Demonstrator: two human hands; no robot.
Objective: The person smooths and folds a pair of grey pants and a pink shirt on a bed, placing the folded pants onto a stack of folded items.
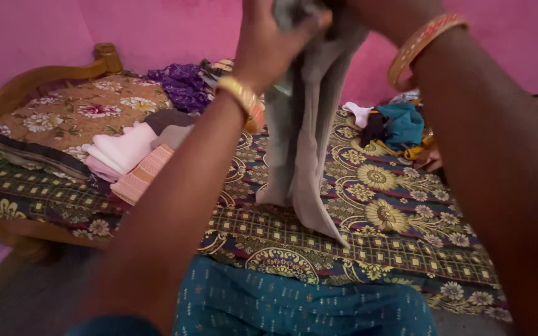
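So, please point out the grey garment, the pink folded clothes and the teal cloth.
grey garment (306,137): head view, middle of the hanging fabric.
pink folded clothes (126,149): head view, top of the stack.
teal cloth (404,123): head view, centre of the crumpled piece.

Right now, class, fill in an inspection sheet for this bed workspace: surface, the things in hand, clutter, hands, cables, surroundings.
Surface: bed covered with a dark patterned spread of yellow flowers and squares; wooden headboard at far left.
Things in hand: grey garment held up over the bed, its lower end hanging down to about the spread.
Clutter: stack of folded pink clothes at left; purple cloth at the back; heap of unfolded clothes, teal and yellow among them, at right.
Hands: left hand grips the garment's top, gold bangle on the wrist; right hand is cut off at the top edge, only its forearm and bangle show.
Cables: nothing seen.
Surroundings: pink walls; floor at lower left.
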